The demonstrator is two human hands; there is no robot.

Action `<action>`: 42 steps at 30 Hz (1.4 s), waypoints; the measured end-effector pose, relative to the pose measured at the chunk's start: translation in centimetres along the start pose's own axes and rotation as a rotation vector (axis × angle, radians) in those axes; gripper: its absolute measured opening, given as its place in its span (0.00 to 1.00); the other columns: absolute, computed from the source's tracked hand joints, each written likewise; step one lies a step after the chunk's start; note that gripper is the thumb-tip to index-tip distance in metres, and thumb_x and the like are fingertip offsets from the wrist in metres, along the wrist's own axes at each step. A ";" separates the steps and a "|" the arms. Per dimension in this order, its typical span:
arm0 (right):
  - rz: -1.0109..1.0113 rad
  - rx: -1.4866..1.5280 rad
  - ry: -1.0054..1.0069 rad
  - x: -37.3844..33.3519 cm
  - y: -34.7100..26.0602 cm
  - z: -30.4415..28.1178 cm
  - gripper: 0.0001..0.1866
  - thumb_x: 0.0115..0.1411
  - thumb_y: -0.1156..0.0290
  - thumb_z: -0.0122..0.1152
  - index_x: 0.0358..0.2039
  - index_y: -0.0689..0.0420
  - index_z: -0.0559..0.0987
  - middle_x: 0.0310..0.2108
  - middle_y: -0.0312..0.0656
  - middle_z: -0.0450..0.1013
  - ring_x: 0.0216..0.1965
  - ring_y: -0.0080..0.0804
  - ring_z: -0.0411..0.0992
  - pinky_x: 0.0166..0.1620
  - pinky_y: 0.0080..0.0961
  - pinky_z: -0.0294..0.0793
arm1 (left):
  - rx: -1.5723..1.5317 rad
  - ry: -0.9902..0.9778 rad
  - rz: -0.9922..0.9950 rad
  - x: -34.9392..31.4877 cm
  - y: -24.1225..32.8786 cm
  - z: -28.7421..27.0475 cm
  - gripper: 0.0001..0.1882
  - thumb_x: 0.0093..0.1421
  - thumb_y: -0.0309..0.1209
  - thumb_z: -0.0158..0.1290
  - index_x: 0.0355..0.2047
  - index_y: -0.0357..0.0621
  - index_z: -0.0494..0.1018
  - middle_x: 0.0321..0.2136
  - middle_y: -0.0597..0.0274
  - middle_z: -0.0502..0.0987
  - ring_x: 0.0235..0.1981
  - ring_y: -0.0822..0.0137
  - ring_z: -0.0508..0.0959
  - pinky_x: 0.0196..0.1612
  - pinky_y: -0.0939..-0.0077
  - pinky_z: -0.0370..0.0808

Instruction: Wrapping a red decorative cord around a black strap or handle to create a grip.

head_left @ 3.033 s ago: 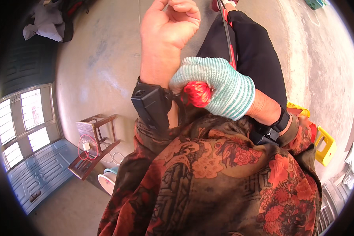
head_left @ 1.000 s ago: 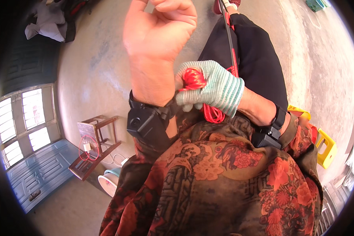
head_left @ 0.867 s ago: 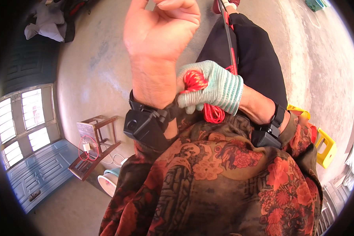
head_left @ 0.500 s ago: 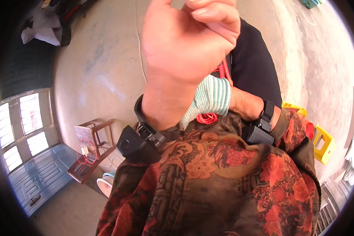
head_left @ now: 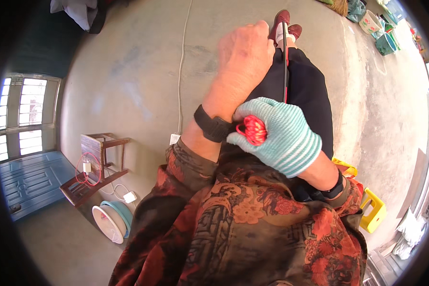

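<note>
My right hand [head_left: 283, 136], in a pale green and white striped knit glove, is closed around a coiled bundle of red cord [head_left: 253, 130] in front of my lap. Bare and farther forward, my left hand [head_left: 245, 55] has its fingers curled in; whatever they hold, if anything, is hidden. Just right of those fingers, a thin dark bar with red along its edge [head_left: 285, 62] stretches between my legs, seen edge-on. Its lower end disappears behind the glove.
On the left are a wooden stool [head_left: 105, 150] with a pink cable and white plug, and two basins [head_left: 110, 223]. A white cable [head_left: 180, 81] runs along the floor. A yellow plastic stool [head_left: 373, 209] is at my right; buckets [head_left: 385, 44] stand far right.
My left hand has lowered and moved away from the camera, its back now showing. My gloved right hand has come out from behind it, bringing the red cord bundle into view.
</note>
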State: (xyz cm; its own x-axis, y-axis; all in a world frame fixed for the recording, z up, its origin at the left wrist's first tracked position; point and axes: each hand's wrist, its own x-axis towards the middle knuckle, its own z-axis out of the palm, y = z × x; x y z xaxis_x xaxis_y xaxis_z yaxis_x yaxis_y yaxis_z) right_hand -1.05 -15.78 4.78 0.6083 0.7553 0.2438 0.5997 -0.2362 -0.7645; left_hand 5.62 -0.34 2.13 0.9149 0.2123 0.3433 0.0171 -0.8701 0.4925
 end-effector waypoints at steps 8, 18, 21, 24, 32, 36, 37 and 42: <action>-0.074 0.082 -0.079 0.7 1.4 1.1 0.16 0.50 0.65 0.75 0.37 0.55 0.80 0.30 0.46 0.77 0.32 0.48 0.77 0.37 0.36 0.77 | 0.139 -0.071 -0.031 -0.6 -1.8 2.3 0.13 0.56 0.35 0.60 0.38 0.41 0.78 0.31 0.47 0.82 0.36 0.46 0.82 0.40 0.53 0.78; -0.123 0.219 -0.109 2.2 1.1 2.1 0.17 0.55 0.67 0.70 0.45 0.56 0.80 0.29 0.51 0.79 0.31 0.50 0.78 0.38 0.33 0.79 | 0.087 -0.015 0.070 -2.2 -0.6 4.8 0.08 0.56 0.29 0.58 0.35 0.38 0.76 0.31 0.45 0.80 0.36 0.45 0.81 0.39 0.54 0.78; -0.080 0.306 -0.031 2.2 0.1 -0.1 0.17 0.57 0.70 0.68 0.47 0.58 0.80 0.32 0.43 0.79 0.32 0.31 0.78 0.39 0.27 0.78 | -0.109 -0.171 0.012 -1.8 1.2 4.6 0.08 0.62 0.29 0.55 0.37 0.36 0.75 0.33 0.46 0.80 0.36 0.52 0.83 0.37 0.60 0.79; 0.449 0.772 0.288 2.1 0.0 -3.1 0.11 0.62 0.72 0.59 0.45 0.59 0.79 0.28 0.34 0.74 0.23 0.15 0.68 0.27 0.14 0.68 | -1.191 -0.165 -0.405 0.9 0.1 2.1 0.10 0.64 0.31 0.56 0.41 0.38 0.75 0.33 0.60 0.80 0.35 0.63 0.81 0.36 0.68 0.79; 0.261 0.732 0.006 1.5 2.5 3.4 0.16 0.56 0.73 0.69 0.45 0.58 0.78 0.32 0.42 0.79 0.30 0.32 0.79 0.35 0.27 0.78 | -2.629 -0.298 -0.755 2.6 -2.9 -3.3 0.13 0.69 0.34 0.49 0.38 0.35 0.73 0.31 0.58 0.76 0.27 0.70 0.73 0.26 0.81 0.75; -0.070 0.418 -0.005 1.1 3.7 4.0 0.16 0.55 0.72 0.70 0.44 0.58 0.78 0.30 0.51 0.78 0.33 0.48 0.79 0.38 0.33 0.78 | -2.665 -0.319 -0.773 2.4 -2.8 -3.7 0.11 0.68 0.33 0.51 0.40 0.37 0.74 0.32 0.61 0.77 0.29 0.71 0.75 0.29 0.80 0.76; -0.098 0.418 -0.027 1.1 3.9 4.0 0.16 0.56 0.71 0.70 0.44 0.58 0.78 0.29 0.51 0.77 0.33 0.51 0.78 0.37 0.33 0.78 | -2.671 -0.321 -0.772 2.5 -3.0 -3.7 0.10 0.68 0.33 0.51 0.40 0.37 0.74 0.33 0.61 0.77 0.29 0.71 0.75 0.29 0.80 0.76; -0.065 0.436 -0.097 1.3 3.5 3.7 0.16 0.57 0.71 0.69 0.45 0.58 0.78 0.31 0.50 0.78 0.32 0.47 0.79 0.37 0.32 0.79 | -2.607 -0.329 -0.799 2.3 -5.2 -1.8 0.09 0.67 0.32 0.54 0.42 0.39 0.75 0.34 0.64 0.79 0.31 0.72 0.77 0.33 0.78 0.76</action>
State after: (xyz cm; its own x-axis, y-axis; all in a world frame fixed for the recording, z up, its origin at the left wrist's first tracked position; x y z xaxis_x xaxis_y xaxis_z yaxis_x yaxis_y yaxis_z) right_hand -0.08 -13.37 0.27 0.5127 0.8185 0.2591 0.3476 0.0780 -0.9344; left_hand 6.91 5.45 1.86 0.9754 -0.1775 -0.1309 0.1667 0.9820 -0.0888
